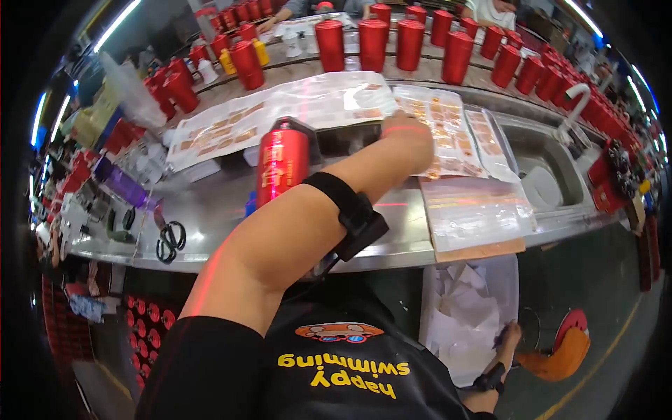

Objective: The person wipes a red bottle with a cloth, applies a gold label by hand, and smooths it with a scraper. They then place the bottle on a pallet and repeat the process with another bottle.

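My left arm reaches across the steel bench. My left hand point(407, 133) is over the sheets of gold-brown decals, where a long glossy sheet point(301, 98) meets another decal sheet point(448, 133); its fingers are blurred and mostly hidden behind the hand. Below my left forearm a red bottle with pale lettering point(283, 162) lies against a dark holder. My right hand point(512, 339) hangs low at the right side of a white bin point(514, 287) full of paper scraps point(465, 301). Its fingers are curled round something small and dark that I cannot make out.
Red bottles point(372, 45) stand in rows along the far conveyor, with people behind it. A sink point(539, 157) with a tap is at the right. Black-handled scissors point(170, 241) and a purple bottle point(119, 182) lie left. An orange-covered stool point(560, 353) stands beside the bin.
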The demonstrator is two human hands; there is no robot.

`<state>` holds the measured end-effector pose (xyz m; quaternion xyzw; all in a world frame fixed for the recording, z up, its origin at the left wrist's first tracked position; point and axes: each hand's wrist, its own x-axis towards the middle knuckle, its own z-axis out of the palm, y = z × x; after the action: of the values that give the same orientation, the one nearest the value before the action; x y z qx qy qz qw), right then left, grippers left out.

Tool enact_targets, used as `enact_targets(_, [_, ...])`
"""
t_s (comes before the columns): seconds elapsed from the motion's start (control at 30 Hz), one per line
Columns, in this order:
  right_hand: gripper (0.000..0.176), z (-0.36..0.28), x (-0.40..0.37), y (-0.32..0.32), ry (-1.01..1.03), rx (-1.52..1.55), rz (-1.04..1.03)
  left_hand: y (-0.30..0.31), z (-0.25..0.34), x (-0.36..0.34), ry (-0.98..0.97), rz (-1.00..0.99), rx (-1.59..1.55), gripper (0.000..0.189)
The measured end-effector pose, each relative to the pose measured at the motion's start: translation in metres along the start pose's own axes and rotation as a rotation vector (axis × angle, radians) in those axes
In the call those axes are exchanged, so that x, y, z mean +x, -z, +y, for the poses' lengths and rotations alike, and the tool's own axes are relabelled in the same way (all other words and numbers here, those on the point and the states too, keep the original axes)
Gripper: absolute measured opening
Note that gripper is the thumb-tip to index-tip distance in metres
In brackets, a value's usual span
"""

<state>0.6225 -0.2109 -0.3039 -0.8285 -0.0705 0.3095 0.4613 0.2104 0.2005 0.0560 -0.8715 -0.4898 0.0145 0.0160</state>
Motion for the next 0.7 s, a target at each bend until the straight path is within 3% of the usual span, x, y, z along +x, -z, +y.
enact_targets(0.07, [0.039,-0.065,-0.019,-0.012,0.281,0.054,0.044,0.037,0.006,-0.029,-0.166,-0.001,-0.085,0.030])
enact_targets(0.23, [0.031,-0.282,-0.131,-0.049,0.715,0.122,-0.290,0.059,-0.024,-0.099,-0.416,0.246,-0.353,0.028])
enact_targets(0.3, [0.031,-0.337,-0.155,-0.073,0.881,-0.008,-0.392,0.061,-0.069,-0.124,-0.331,0.351,-0.534,0.027])
enact_targets(0.37, [0.031,-0.374,-0.171,-0.108,1.066,-0.116,-0.461,0.056,-0.138,-0.148,-0.306,0.451,-0.494,0.025])
enact_targets(0.43, [0.031,-0.401,-0.190,-0.147,1.158,-0.164,-0.575,0.034,-0.215,-0.162,0.090,0.382,-0.409,0.023])
enact_targets(0.5, [0.031,-0.424,-0.218,-0.187,1.227,-0.214,-0.679,-0.010,-0.295,-0.184,0.301,0.413,-0.200,0.028])
enact_targets(0.6, [0.031,-0.444,-0.252,-0.242,1.292,-0.332,-0.764,-0.052,-0.353,-0.213,0.525,0.261,0.118,0.038])
enact_targets(0.7, [0.027,-0.455,-0.288,-0.287,1.356,-0.371,-0.824,-0.059,-0.361,-0.210,0.558,0.137,0.103,0.049])
